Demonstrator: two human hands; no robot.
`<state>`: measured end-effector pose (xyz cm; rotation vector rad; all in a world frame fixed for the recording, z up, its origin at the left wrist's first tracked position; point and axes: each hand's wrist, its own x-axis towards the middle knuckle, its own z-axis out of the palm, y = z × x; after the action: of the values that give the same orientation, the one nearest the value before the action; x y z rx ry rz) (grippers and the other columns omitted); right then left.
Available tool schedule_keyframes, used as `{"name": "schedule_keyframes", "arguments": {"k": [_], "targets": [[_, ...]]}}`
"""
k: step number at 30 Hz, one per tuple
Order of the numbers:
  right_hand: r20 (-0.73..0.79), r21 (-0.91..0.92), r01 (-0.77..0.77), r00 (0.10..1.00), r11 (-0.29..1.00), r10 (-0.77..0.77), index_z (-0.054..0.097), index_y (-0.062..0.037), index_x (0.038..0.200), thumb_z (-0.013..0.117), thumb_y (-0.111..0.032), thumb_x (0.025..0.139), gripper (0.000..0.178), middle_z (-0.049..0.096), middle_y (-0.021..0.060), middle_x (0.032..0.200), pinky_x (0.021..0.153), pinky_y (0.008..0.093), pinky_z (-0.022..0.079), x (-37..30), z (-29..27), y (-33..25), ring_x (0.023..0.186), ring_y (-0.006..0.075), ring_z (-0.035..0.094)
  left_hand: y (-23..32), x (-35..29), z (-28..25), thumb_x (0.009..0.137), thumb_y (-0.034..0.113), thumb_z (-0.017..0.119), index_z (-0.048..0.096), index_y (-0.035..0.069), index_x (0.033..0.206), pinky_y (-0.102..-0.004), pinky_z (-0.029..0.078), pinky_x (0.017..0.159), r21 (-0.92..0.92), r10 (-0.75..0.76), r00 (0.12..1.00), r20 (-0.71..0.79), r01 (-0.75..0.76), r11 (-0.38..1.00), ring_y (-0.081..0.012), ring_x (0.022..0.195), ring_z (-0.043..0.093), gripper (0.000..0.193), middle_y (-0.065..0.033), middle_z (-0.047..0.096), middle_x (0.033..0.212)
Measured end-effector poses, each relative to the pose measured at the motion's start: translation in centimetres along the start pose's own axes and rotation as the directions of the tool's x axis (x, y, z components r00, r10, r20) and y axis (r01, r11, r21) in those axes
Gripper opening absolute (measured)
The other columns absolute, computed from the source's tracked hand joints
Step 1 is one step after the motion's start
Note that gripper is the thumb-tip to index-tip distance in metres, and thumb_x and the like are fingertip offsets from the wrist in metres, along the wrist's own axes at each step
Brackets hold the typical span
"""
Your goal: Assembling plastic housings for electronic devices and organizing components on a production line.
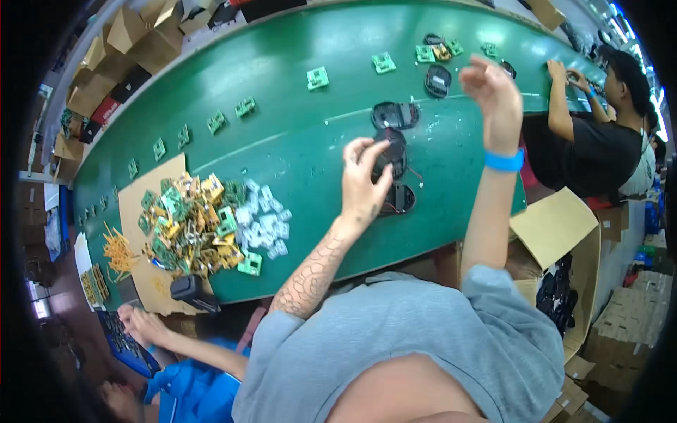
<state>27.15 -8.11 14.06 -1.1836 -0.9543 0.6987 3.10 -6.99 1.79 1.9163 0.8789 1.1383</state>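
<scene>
My left hand (pixel 361 185) is on the left side of a dark round plastic housing (pixel 395 151), thumb and bent fingers gripping its edge. A thin red wire with a small white connector (pixel 421 185) trails from it to the right. Another black housing (pixel 395 115) lies just beyond, and one more (pixel 402 199) sits nearer me, partly behind my hand. My right hand (pixel 491 92), with a blue band at the wrist, is raised over the bench to the right. Its fingers are loosely bent and apart, with nothing visible in them. Close to it lies a black oval housing (pixel 438 81).
Left on the green bench (pixel 296 141), a pile of green and yellow circuit boards (pixel 194 225) rests on cardboard beside clear plastic pieces (pixel 264 222). Single boards line the far side. Co-workers sit at right (pixel 592 134) and lower left (pixel 190 384). An open carton (pixel 557 233) stands right.
</scene>
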Motion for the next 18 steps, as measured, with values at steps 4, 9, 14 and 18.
{"name": "schedule_keyframes", "arguments": {"k": [4, 9, 14, 18], "targets": [[-0.107, -0.219, -0.148, 0.986, 0.964, 0.127, 0.069, -0.0019, 0.123, 0.066, -0.01, 0.092, 0.032, 0.073, 0.0111, 0.102, 0.082, 0.03, 0.054, -9.1, 1.2, 5.3, 0.094, 0.0167, 0.068, 1.2, 0.0, -2.2, 0.081, 0.002, 0.068, 0.065, 0.008, 0.128, -0.0362, 0.046, 0.099, 0.042, 0.006, 0.999, -0.042, -0.005, 0.999, -0.0262, 0.117, 0.054, 0.048, -0.012, 0.053, 0.132], [0.098, -0.496, 0.096, 0.994, 0.863, -0.054, 0.068, -0.0061, 0.126, 0.07, -0.009, 0.085, 0.041, 0.065, 0.0108, 0.127, 0.099, 0.0374, 0.05, -12.9, 4.2, 7.9, 0.115, 0.0257, 0.062, 3.1, -3.7, -6.9, 0.083, -0.002, 0.062, 0.062, 0.006, 0.133, -0.0328, 0.049, 0.095, -0.035, -0.223, 0.975, -0.016, 0.222, 0.974, -0.0262, 0.114, 0.056, 0.05, -0.0119, 0.053, 0.135], [0.416, -0.712, 0.395, 0.903, 0.58, -0.105, 0.066, -0.0125, 0.13, 0.07, -0.014, 0.083, 0.047, 0.052, 0.0118, 0.148, 0.113, 0.046, 0.04, -13.3, 4.9, 9.3, 0.136, 0.0369, 0.047, 2.6, -5.3, -9.6, 0.085, -0.003, 0.057, 0.059, 0.006, 0.136, -0.033, 0.05, 0.094, 0.013, -0.303, 0.951, -0.056, 0.304, 0.952, -0.0269, 0.113, 0.058, 0.052, -0.0128, 0.055, 0.135], [0.399, -0.763, 0.382, 0.913, 0.521, -0.084, 0.067, -0.0151, 0.128, 0.066, -0.009, 0.079, 0.05, 0.047, 0.0119, 0.155, 0.118, 0.0492, 0.034, -13.6, 2.1, 9.1, 0.144, 0.0448, 0.038, 0.5, -4.8, -11.1, 0.086, -0.004, 0.053, 0.06, 0.005, 0.134, -0.036, 0.05, 0.096, 0.163, -0.206, 0.978, -0.045, 0.211, 0.964, -0.0299, 0.115, 0.06, 0.049, -0.0147, 0.06, 0.134]]}}
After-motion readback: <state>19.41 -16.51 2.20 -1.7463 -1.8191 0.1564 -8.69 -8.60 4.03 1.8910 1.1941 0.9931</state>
